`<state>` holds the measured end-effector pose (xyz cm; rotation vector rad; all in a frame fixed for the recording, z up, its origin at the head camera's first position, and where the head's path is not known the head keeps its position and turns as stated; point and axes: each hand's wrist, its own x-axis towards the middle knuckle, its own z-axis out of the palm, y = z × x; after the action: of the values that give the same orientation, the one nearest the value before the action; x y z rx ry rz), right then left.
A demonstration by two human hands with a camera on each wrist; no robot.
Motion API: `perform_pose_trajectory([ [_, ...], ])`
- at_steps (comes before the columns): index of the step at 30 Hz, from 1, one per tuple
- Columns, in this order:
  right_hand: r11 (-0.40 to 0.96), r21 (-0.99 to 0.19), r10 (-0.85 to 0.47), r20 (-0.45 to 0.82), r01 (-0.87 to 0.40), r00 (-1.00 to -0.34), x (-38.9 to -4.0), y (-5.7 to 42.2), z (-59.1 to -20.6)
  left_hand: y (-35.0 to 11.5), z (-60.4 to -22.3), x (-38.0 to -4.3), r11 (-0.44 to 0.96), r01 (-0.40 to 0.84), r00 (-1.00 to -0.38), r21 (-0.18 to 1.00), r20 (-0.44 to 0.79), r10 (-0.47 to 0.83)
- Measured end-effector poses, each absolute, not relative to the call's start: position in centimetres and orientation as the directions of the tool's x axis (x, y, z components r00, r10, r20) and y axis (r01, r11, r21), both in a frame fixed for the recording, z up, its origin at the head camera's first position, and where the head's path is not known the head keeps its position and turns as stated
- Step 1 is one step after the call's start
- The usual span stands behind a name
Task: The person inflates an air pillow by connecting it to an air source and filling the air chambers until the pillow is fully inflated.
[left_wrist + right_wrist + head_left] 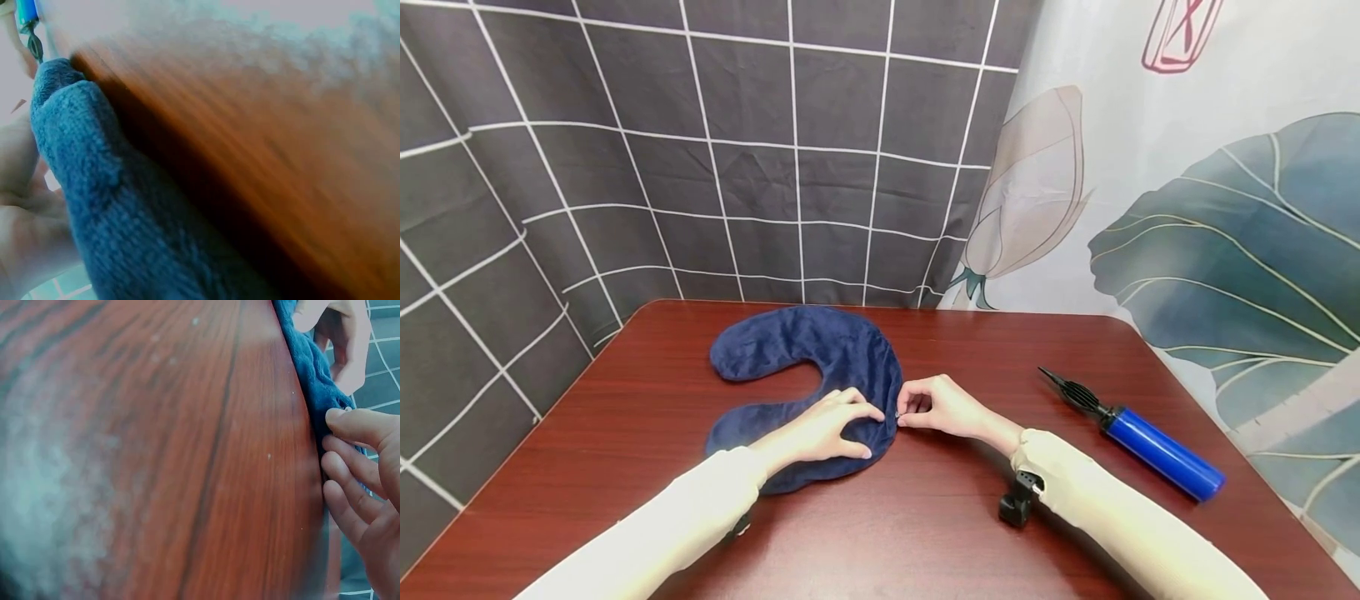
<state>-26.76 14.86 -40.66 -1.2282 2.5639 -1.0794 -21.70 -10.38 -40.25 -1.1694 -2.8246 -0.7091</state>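
A navy plush U-shaped neck pillow [857,350] lies flat on the table, its opening toward the left; it looks limp and thin. My left hand [823,425] rests on the pillow's near right part, thumb and index finger spread apart. At the pillow's outer right edge, my right hand [943,407] pinches a small shiny piece that looks like a zipper pull [897,414]. In the right wrist view, the right thumb and index finger meet at the blue fabric [312,369]. Pillow cloth [106,181] fills much of the left wrist view and covers part of a hand.
A blue hand pump [1165,450] with a black nozzle lies on the right side of the reddish-brown table [925,533]. A dark grid-patterned curtain [737,167] hangs behind, and a leaf-printed cloth [1225,250] hangs at the right. Black wrist camera mounts [1021,498] stick out below the sleeves.
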Motion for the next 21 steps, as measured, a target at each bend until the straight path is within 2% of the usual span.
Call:
perform_pose_trajectory([
  [15, 0.398, -0.716, -0.702, 0.165, -0.574, -0.693, -26.51, 15.56, -40.55, -10.81, -39.86, -21.51, 0.596, 0.681, -0.703, 0.426, 0.154, 0.694],
  [21, 0.389, -0.709, -0.718, 0.167, -0.588, -0.676, -26.45, 15.87, -40.68, -11.23, -39.93, -21.55, 0.575, 0.695, -0.683, 0.431, 0.147, 0.716],
])
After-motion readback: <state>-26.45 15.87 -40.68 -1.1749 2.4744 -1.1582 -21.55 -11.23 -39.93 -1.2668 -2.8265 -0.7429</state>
